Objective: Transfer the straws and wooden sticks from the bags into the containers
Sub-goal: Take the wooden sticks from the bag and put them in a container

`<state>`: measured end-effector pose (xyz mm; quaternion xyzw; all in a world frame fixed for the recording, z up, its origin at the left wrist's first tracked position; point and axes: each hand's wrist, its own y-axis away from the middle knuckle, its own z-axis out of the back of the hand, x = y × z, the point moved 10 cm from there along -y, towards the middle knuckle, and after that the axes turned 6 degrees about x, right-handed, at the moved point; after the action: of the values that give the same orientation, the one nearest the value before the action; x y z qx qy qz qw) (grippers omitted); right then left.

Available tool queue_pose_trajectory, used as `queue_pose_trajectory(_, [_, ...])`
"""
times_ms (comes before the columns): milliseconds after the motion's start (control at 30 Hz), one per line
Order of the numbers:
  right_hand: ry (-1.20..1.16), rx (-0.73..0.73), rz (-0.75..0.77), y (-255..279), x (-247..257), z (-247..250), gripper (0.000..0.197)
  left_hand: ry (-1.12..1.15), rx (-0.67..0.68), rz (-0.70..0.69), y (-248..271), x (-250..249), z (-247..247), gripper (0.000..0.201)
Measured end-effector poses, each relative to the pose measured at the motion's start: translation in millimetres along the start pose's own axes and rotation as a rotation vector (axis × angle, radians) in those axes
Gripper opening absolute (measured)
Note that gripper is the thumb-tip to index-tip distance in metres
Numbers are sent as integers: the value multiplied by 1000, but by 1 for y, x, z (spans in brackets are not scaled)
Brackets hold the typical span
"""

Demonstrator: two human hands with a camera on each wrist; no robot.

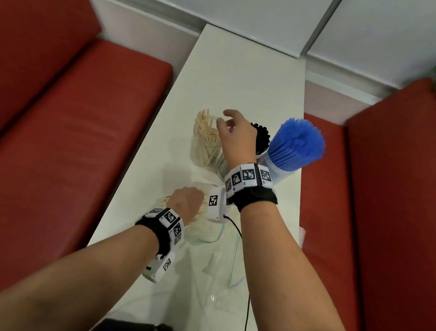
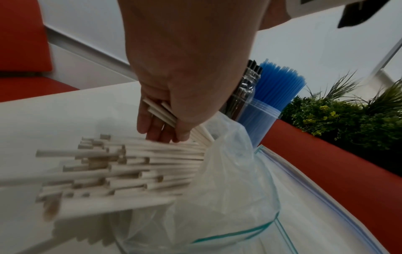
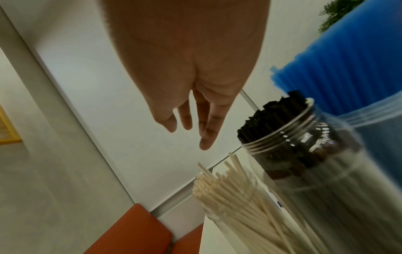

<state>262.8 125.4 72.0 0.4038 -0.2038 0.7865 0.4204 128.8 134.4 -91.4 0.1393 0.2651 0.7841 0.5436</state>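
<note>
Head view shows us both hands over the white counter (image 1: 244,83), flanked by red seats (image 1: 72,117). Our left hand (image 1: 186,200) rests low near the counter's left edge, and the left wrist view makes its grip plain: fingers (image 2: 152,127) and thumb are curled round a few pale wooden sticks (image 2: 162,111). Just below it a fanned bundle of sticks (image 2: 121,171) pokes out of a clear zip bag (image 2: 228,171) lying on the counter.

Our right hand (image 1: 236,135) hangs above the clear container of sticks (image 1: 207,143); in the right wrist view its grip is released, the fingers (image 3: 208,130) straight and spread, holding nothing and apart from the stick tips (image 3: 217,182) below. Just right of that container stands a clear jar of black straws (image 3: 289,123), and beside it a taller container packed with blue straws (image 1: 295,142). More empty-looking clear bags (image 1: 219,270) lie on the counter between our forearms. Green foliage (image 2: 348,111) sits behind the right-hand seat.
</note>
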Motion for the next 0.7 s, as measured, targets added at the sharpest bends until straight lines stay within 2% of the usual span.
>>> queue_pose_trajectory(67, [7, 33, 4, 23, -8, -3, 31, -55, -16, -9, 9, -2, 9, 22])
queue_pose_trajectory(167, [119, 178, -50, 55, -34, -23, 40, -140, -10, 2, 21, -2, 21, 28])
queue_pose_trajectory(300, [466, 355, -119, 87, -70, -60, 67, -197, -6, 55, 44, -2, 54, 31])
queue_pose_trajectory(433, [577, 455, -139, 111, -87, -85, 88, -212, -22, 80, 71, -8, 93, 28])
queue_pose_trajectory(500, [533, 457, -107, 117, -80, -89, 81, -232, -31, 115, 85, -11, 112, 27])
queue_pose_trajectory(567, [477, 432, -58, 118, -67, -86, 64, -237, -77, 143, 100, -14, 132, 27])
queue_pose_trajectory(600, [441, 398, -16, 117, -58, -83, 51, -236, -102, 131, 106, -18, 141, 26])
queue_pose_trajectory(667, [246, 282, 12, 118, -41, -64, 14, -234, -163, 75, 120, -27, 160, 24])
queue_pose_trajectory(700, [121, 248, -15, 120, -36, -56, 25, -231, -196, 41, 128, -31, 172, 21])
